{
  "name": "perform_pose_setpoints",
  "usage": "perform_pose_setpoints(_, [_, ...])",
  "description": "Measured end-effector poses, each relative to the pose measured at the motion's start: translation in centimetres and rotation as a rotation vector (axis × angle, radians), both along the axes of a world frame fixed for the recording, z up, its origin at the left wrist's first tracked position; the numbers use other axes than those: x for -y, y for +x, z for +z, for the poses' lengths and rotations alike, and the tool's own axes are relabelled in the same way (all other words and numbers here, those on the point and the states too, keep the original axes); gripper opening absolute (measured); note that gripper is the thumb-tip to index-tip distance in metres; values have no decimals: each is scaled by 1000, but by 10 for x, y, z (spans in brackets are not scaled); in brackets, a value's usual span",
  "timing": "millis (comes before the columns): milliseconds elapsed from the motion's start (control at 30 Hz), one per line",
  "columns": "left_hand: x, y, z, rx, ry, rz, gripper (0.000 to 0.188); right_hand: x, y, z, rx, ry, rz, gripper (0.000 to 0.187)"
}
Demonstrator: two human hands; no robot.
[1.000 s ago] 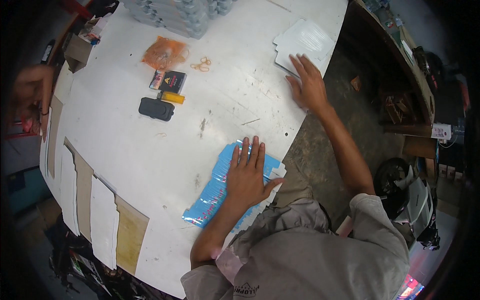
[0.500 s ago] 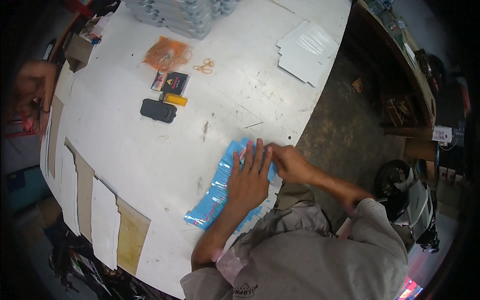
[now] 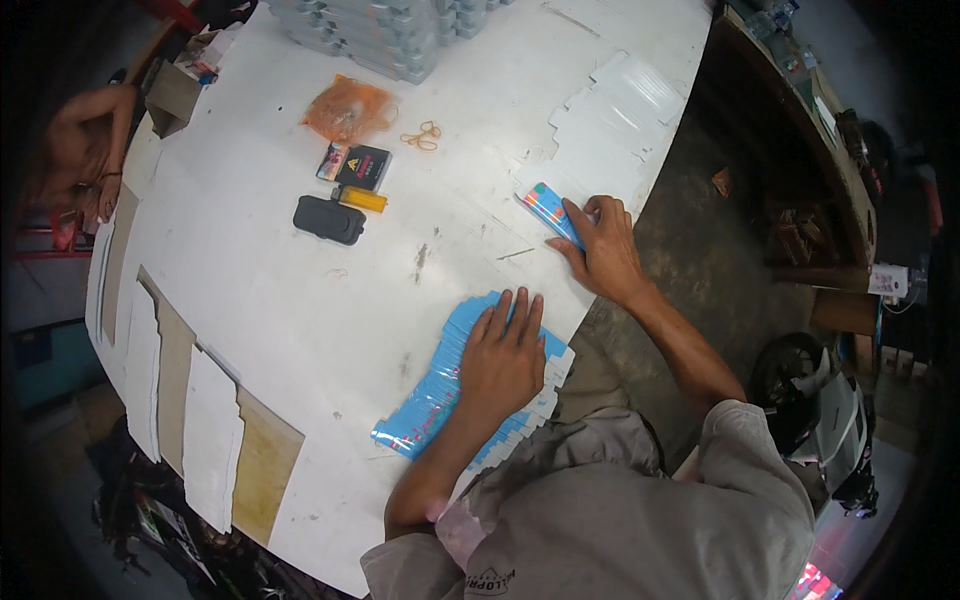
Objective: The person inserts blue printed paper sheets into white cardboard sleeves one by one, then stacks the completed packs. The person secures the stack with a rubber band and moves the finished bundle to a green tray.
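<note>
My left hand lies flat, fingers stretched, over a fanned row of flat blue cartons with white tabs along the near side. Part of the row is under my palm and forearm. Farther off, near the table's right edge, my right hand grips a small blue carton with coloured squares on it. Thumb and fingers sit at its near end. Just beyond it are flat white cut sheets, some of them glossy.
On the white table lie a black case, a yellow lighter, a small dark box, an orange bag and rubber bands. Grey stacks stand far back. Another person's arm is at left.
My right hand has moved away from the fanned row, forward and right, with one blue carton to the white sheets. My left hand has stayed on the row.
</note>
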State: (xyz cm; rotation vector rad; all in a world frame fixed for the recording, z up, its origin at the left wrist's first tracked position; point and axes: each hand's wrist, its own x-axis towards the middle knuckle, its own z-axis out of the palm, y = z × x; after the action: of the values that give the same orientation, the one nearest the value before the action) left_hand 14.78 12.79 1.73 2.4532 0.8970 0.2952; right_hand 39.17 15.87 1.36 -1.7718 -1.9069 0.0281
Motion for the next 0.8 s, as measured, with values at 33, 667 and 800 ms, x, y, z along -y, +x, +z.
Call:
perform_pose_setpoints(33, [1,-1,2,-10,32,15,59,8,-11,-1,0,-23,-13,32])
perform_pose_setpoints(667, [1,2,0,-31,37,13,68,13,-11,2,119,-93,61,41])
perform_pose_setpoints(800, [-2,3,23,-312,187,-87,74,66,-46,9,-575,-599,103,35])
